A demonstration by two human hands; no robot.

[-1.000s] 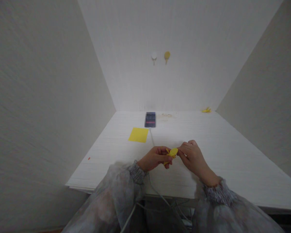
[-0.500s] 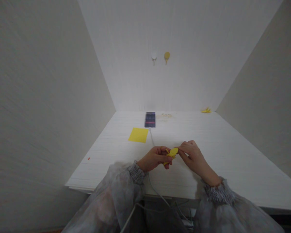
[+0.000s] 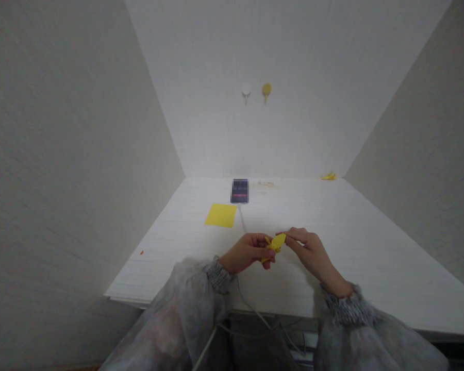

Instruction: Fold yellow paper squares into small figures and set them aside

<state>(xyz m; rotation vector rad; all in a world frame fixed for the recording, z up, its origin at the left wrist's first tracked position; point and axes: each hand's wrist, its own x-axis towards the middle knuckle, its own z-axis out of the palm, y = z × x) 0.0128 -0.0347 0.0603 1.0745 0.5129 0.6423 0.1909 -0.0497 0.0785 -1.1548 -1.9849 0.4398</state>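
Note:
Between my hands, above the front half of the white table, is a small piece of folded yellow paper (image 3: 279, 240) with several points and a broad flap. My left hand (image 3: 251, 252) is closed on its lower left part, thumb on top. The fingers of my right hand (image 3: 303, 246) pinch the tip of the broad flap at its upper right. Part of the folded paper is hidden behind my left fingers. To the left of my hands, a flat square sheet of yellow paper (image 3: 220, 215) lies on the table.
A phone (image 3: 239, 191) with a blurred screen lies near the back wall, its white cable (image 3: 243, 219) running toward me under my left hand. Another folded yellow paper (image 3: 328, 176) sits in the back right corner. Two hooks (image 3: 266, 89) are on the wall. A small red bit (image 3: 142, 253) lies left.
My right hand has shifted slightly right and down, its fingers still at the flap. More of the flap shows, angled further up and right. My left hand has stayed in place.

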